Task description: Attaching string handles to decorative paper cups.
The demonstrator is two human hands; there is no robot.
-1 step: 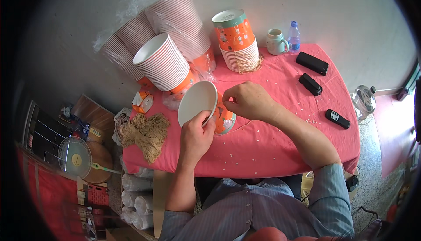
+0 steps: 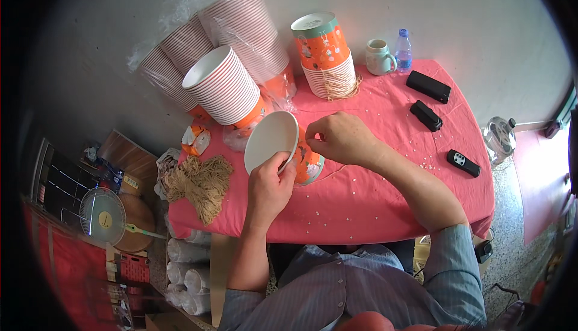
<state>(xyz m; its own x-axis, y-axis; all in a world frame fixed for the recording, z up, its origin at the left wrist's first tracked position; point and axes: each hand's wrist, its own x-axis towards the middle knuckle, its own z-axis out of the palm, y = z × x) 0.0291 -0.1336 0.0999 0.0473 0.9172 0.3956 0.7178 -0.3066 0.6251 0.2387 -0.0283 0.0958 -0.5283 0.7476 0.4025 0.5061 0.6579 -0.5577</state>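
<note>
A paper bucket [image 2: 310, 165] with an orange patterned side, a green base band and a white inside lies tilted over the table, its mouth toward the left. My left hand [image 2: 272, 181] grips its rim, thumb and fingers closed on the edge. Beside the bucket's wall, my right hand [image 2: 340, 138] is curled with its fingertips pinched together; whatever they hold is hidden. A thin pale string [image 2: 338, 169] trails on the cloth by the bucket's base. Left of my left hand rests a bundle of tan strings [image 2: 208, 183].
Behind stand nested paper buckets [image 2: 223, 87], some in clear plastic, and another stack [image 2: 322, 48] with strings draped on it. A mug [image 2: 378, 59], a bottle [image 2: 404, 51], two black cases [image 2: 428, 87] and a remote [image 2: 463, 163] sit on the right of the pink tablecloth [image 2: 373, 201].
</note>
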